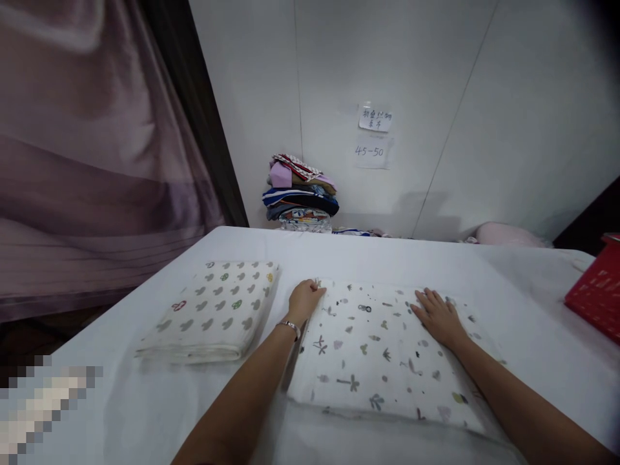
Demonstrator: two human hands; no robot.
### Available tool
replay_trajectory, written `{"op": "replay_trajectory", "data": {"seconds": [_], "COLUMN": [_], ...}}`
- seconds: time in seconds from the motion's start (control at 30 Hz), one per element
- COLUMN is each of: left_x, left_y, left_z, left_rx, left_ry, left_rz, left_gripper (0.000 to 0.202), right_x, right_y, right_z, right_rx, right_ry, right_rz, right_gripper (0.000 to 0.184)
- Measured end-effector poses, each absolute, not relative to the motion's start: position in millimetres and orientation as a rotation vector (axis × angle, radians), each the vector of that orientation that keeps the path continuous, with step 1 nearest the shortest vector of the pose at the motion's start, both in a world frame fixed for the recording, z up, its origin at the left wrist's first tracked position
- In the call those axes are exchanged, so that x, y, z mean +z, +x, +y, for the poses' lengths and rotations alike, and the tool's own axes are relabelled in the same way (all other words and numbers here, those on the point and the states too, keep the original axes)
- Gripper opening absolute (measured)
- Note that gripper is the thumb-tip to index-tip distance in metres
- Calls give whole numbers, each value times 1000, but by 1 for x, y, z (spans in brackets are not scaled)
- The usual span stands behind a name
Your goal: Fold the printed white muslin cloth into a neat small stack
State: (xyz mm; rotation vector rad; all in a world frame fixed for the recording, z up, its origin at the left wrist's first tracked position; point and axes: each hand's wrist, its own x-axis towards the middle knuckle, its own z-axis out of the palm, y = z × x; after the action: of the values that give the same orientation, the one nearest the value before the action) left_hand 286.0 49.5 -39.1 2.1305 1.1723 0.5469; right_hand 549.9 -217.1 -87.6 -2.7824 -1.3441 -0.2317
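A white cloth [378,352] with small plant and animal prints lies folded on the table in front of me. At its far left corner, my left hand [305,302] has its fingers closed on the edge. My right hand [440,316] rests flat on the cloth's far right part, fingers stretched out. To the left, apart from both hands, is a second folded white cloth [217,303] with grey mushroom-like prints and a few coloured ones. My right forearm hides part of the first cloth's right edge.
The table has a white cover [252,245]. Behind it, a stack of folded fabrics [300,194] stands against the wall. A red box [595,287] is at the right edge, and a pinkish curtain [97,161] hangs at left. Two paper notes [374,135] are on the wall.
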Motion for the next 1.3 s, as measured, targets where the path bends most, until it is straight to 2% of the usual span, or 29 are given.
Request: {"op": "replay_trajectory", "data": {"seconds": [0.33, 0.53, 0.8, 1.07, 1.3], "left_x": [-45, -36, -38, -32, -33], "left_y": [286, 296, 310, 271, 218], "left_z": [55, 54, 63, 50, -5], "left_rx": [510, 503, 387, 436, 459], "left_ry": [2032, 2084, 2077, 2005, 1951], "left_rz": [1268, 1336, 1355, 1238, 1157], "left_gripper": [25, 36, 28, 42, 29], "right_x": [-89, -87, -85, -84, -68], "right_y": [551, 549, 549, 547, 545], "right_z": [-218, -217, -217, -216, -213], "right_rx": [-204, -203, -186, -179, 4], "right_ry": [-2748, -2768, -2764, -2783, -2850], "right_rz": [-1344, -1326, -1339, -1320, -1274], "right_gripper": [57, 56, 58, 56, 52]}}
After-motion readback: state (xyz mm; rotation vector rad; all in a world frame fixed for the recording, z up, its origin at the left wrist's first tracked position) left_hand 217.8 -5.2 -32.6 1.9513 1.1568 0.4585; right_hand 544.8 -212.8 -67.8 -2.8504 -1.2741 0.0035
